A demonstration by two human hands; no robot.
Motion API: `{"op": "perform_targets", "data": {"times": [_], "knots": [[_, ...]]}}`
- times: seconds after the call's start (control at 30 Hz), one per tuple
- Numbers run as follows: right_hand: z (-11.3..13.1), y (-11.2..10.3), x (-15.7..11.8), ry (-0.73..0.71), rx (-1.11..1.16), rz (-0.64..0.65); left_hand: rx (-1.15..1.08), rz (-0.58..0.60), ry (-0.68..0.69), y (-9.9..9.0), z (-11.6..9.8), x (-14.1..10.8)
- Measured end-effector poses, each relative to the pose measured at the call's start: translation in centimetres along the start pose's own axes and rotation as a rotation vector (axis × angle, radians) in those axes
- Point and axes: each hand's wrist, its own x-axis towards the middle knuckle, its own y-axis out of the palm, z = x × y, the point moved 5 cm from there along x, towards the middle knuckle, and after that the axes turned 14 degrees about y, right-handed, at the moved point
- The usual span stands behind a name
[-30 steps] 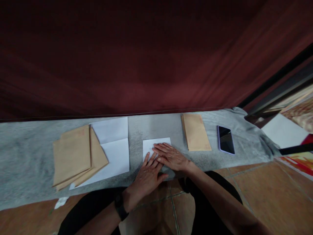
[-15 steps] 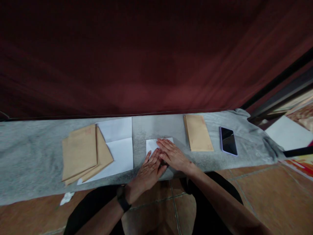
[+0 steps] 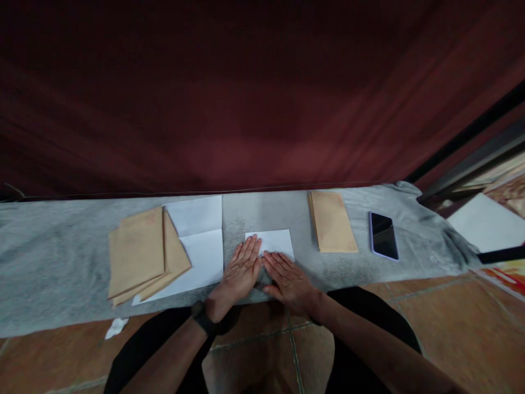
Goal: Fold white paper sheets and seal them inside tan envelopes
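A small folded sheet of white paper (image 3: 275,241) lies flat on the grey cloth in front of me. My left hand (image 3: 241,268) rests flat on its left part, fingers stretched out and pointing away from me. Along the paper's near edge, my right hand (image 3: 289,280) lies with its fingers extended over the sheet. The hands are side by side, and they cover the paper's lower left corner and near edge. To the left, larger creased white sheets (image 3: 203,254) lie partly under several brown envelopes (image 3: 137,251).
More brown envelopes (image 3: 334,224) lie stacked to the right, beside a phone (image 3: 383,235) in a purple case. A dark red cloth (image 3: 262,109) hangs along the back edge of the grey cloth (image 3: 53,257). A crumpled white tissue (image 3: 116,328) is on the tiled floor.
My hands have moved apart. The left slid left onto the paper's left part; the right drew back toward me to the near edge, uncovering more of the sheet.
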Motion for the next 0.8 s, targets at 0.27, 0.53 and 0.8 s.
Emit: {"op": "perform_targets", "data": {"times": [0.27,0.53,0.8], "knots": [[0.2,-0.3,-0.4,-0.019,-0.030,-0.010,0.063,-0.039,-0.113,-0.1,1.9,0.9],[0.9,1.6,-1.0,-0.004,0.010,-0.049,-0.211,0.012,0.092,-2.6,-0.7,3.8],[0.7,3.7,-1.7,0.072,-0.024,0.030,-0.436,0.313,0.420,-1.5,-7.1,6.3]]}}
